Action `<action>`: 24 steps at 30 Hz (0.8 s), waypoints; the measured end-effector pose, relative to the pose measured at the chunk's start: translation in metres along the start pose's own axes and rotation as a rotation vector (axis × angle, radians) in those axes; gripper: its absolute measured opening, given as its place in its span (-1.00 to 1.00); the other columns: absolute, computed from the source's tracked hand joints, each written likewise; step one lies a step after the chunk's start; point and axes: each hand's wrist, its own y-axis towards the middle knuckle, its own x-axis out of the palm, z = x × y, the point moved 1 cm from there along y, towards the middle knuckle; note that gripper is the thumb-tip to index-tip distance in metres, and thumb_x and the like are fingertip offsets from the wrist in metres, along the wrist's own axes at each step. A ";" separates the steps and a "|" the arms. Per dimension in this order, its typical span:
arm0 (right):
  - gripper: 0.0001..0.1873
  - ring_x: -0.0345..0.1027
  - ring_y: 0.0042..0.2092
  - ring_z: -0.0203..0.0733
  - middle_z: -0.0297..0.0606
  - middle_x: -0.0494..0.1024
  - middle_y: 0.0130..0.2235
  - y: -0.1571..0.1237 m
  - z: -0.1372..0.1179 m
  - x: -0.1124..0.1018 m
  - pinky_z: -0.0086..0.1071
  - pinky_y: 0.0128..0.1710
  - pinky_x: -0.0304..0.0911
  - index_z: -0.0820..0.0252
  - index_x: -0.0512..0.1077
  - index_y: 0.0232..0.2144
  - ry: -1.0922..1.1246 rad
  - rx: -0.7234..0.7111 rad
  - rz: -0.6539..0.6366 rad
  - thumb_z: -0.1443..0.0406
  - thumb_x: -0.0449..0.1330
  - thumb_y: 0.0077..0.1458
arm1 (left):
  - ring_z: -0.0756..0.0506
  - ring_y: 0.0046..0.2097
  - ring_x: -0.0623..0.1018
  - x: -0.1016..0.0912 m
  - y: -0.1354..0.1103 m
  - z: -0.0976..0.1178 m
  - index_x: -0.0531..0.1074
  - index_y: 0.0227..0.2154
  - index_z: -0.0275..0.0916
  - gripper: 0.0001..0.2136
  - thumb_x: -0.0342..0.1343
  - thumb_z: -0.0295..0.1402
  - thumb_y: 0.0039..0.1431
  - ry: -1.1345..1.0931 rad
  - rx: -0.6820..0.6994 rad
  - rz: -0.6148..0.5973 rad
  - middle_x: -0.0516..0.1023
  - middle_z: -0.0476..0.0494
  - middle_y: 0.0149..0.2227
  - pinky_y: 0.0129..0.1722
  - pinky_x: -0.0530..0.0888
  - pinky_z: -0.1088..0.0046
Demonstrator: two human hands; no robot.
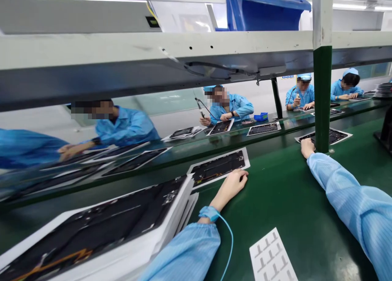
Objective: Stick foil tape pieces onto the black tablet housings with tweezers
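My left hand (231,185) lies on the green belt with its fingers curled at the near edge of a flat white-framed board with dark electronics (219,166). A blue wrist strap (209,212) with a thin cord sits on that wrist. My right hand (307,147) reaches far forward to the near corner of another such board (335,135), beside the green post; its fingers curl downward and are partly hidden. Both arms wear light blue sleeves.
A stack of the same boards (101,232) lies at my near left. A white sheet of small grey stickers (271,258) lies near the front. A green-and-white post (321,97) stands ahead. Several people in blue coats work across the line. A blue bin (260,9) sits on the shelf.
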 end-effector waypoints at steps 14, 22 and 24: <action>-0.68 0.43 -0.03 -0.02 -0.09 0.45 0.04 -0.029 -0.047 -0.050 -0.10 -0.06 0.43 0.27 0.40 0.04 0.083 -0.318 -0.014 0.24 0.24 0.31 | -0.13 -0.09 0.54 -0.011 -0.001 0.014 0.42 -0.04 -0.28 -0.75 0.12 -0.24 0.33 0.050 0.021 0.010 0.49 -0.18 -0.04 -0.08 0.54 0.19; -0.80 0.47 -0.20 -0.19 -0.23 0.51 -0.13 -0.085 -0.075 -0.097 -0.30 -0.18 0.44 0.30 0.47 -0.15 0.087 -0.707 -0.081 0.24 0.17 0.36 | -0.16 -0.04 0.53 -0.014 -0.010 0.036 0.41 -0.01 -0.28 -0.73 0.12 -0.24 0.33 -0.015 -0.024 0.064 0.47 -0.20 0.00 -0.05 0.52 0.15; -0.82 0.46 -0.21 -0.17 -0.24 0.51 -0.17 -0.108 -0.065 -0.108 -0.25 -0.20 0.44 0.29 0.46 -0.19 0.063 -0.801 -0.103 0.25 0.24 0.31 | -0.15 -0.05 0.53 -0.017 -0.027 0.049 0.42 -0.02 -0.28 -0.74 0.12 -0.25 0.33 -0.039 0.003 0.067 0.48 -0.20 -0.01 -0.05 0.52 0.15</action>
